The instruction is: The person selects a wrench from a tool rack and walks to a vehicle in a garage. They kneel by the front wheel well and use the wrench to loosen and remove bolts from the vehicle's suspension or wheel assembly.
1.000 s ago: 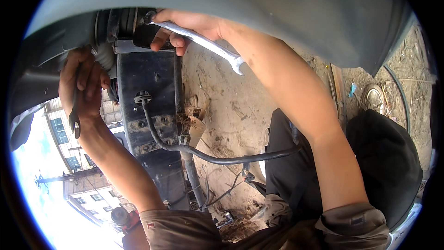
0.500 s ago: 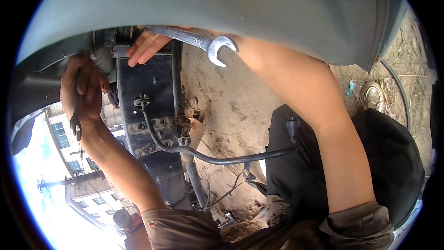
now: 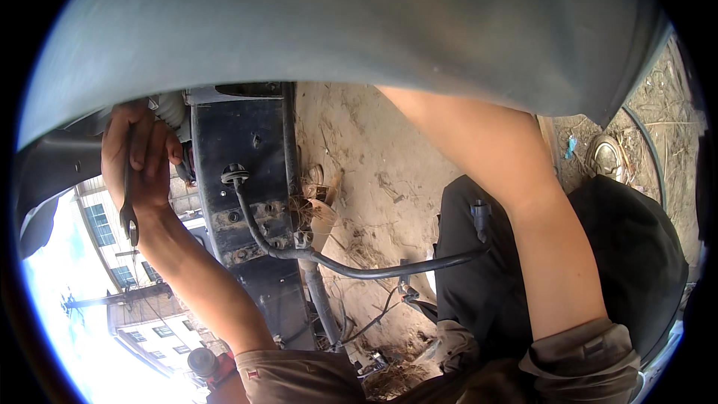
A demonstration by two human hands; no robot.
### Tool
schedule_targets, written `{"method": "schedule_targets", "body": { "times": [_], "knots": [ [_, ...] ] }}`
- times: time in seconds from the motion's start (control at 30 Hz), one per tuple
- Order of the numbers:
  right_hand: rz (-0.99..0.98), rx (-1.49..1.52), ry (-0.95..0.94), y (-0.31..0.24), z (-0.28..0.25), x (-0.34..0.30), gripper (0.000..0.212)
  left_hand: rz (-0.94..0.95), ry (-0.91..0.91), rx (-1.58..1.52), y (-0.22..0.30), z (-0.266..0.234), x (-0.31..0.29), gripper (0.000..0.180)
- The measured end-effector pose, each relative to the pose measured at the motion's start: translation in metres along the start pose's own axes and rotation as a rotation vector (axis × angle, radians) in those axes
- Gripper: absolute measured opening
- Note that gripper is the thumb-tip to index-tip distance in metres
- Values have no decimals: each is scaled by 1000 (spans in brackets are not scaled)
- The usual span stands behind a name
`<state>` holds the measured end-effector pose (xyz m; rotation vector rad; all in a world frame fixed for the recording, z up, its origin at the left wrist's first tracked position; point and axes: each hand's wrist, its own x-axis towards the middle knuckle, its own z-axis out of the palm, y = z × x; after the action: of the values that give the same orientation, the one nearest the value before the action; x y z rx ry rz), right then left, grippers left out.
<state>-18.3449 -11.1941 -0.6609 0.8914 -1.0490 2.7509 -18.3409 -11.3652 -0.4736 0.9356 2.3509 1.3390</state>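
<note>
At the upper left, my left hand [image 3: 142,153] is closed around an open-end wrench [image 3: 129,213], whose forked end points down along my wrist. The wrench's other end goes up out of sight beneath a large grey-green curved panel [image 3: 359,22]. My right forearm [image 3: 479,135] reaches up under the same panel, which covers my right hand entirely. Between my arms stands a black metal frame beam [image 3: 243,131] with bolts on it. A black cable [image 3: 359,272] comes out of a grommet in the beam and runs right to a connector [image 3: 480,217] by my knee.
Dry dirt ground [image 3: 359,150] with straw lies below. A metal tube [image 3: 318,295] and thin wires stand beside the beam. A hose [image 3: 651,150] and a round metal piece [image 3: 604,153] lie at the far right. Buildings [image 3: 101,224] show at the left.
My right hand and the second open-end wrench by it have gone out of view behind the panel, which now covers more of the picture. My left hand still grips its wrench.
</note>
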Motion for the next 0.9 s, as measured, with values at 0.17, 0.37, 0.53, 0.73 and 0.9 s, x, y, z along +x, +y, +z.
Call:
{"method": "schedule_targets", "body": {
  "times": [0.17,0.37,0.53,0.73,0.9],
  "knots": [
    [-27,-2,27,12,4,0,20,-12,-14,-6,-2,-2,0,21],
    [-270,-516,408,61,37,20,19,7,234,60,1,19,-1,23],
    [-429,-804,798,86,73,24,19,5,214,52,0,12,-1,23],
    [-630,-259,1101,114,91,63,18,-12,189,-3,4,28,1,23],
    [-194,715,656,90,82,44,19,-38,203,-4,1,16,-6,23]
  ]
}}
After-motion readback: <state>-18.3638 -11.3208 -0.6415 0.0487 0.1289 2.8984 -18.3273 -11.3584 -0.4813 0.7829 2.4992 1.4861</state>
